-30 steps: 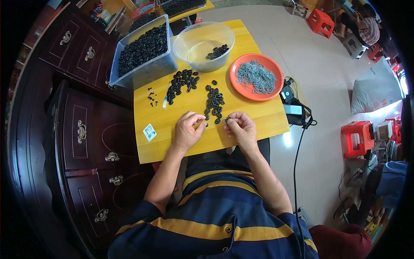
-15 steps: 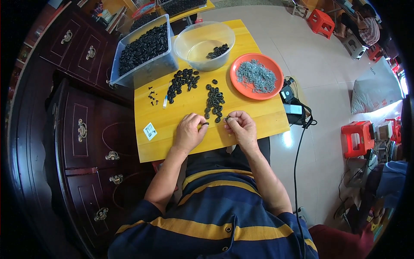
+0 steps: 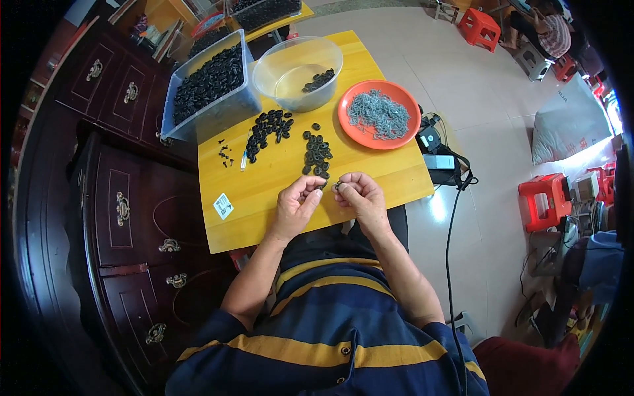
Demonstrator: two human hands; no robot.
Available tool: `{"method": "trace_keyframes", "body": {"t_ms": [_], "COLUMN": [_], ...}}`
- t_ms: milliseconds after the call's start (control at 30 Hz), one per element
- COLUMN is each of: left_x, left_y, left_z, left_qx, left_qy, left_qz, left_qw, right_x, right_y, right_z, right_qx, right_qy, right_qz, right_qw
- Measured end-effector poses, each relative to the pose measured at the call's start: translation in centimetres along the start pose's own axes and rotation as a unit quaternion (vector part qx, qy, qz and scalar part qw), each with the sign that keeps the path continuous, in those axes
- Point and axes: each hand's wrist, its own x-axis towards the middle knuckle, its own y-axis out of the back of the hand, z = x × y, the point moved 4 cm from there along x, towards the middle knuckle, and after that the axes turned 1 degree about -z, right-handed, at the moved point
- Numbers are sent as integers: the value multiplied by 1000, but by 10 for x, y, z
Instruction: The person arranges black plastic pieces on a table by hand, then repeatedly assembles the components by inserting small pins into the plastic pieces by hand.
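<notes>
Left hand: pinched black oval ring — had moved toward right hand.
Right hand: pinched small dark piece.
Gap: narrowed — both apparently within working reach.

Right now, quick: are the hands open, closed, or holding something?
Left hand: closed, pinching a small black piece between thumb and fingers.
Right hand: closed, pinching a small dark piece; exact shape hidden.
</notes>
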Motion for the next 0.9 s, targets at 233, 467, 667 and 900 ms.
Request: {"method": "trace_keyframes", "body": {"t_ms": [233, 467, 667, 900], "left_x": [4, 8, 8, 6], "left_y": [-7, -6, -7, -10], "left_z": [0, 5, 9, 2], "left_qx": [-52, 12, 49, -51], "left_qy": [7, -26, -44, 8], "left_qz": [-8, 3, -6, 5], "left_qw": [999, 1000, 998, 999], "right_x": [-7, -6, -8, -5], "right_y": [1, 2, 1, 6], "right_z": [-5, -3, -9, -4], "right_qx": [3, -35, -43, -17], "right_qy": [-6, -24, -20, -15], "right_qz": [-3, -15, 12, 11], "right_qw": [1000, 999, 999, 1000]}}
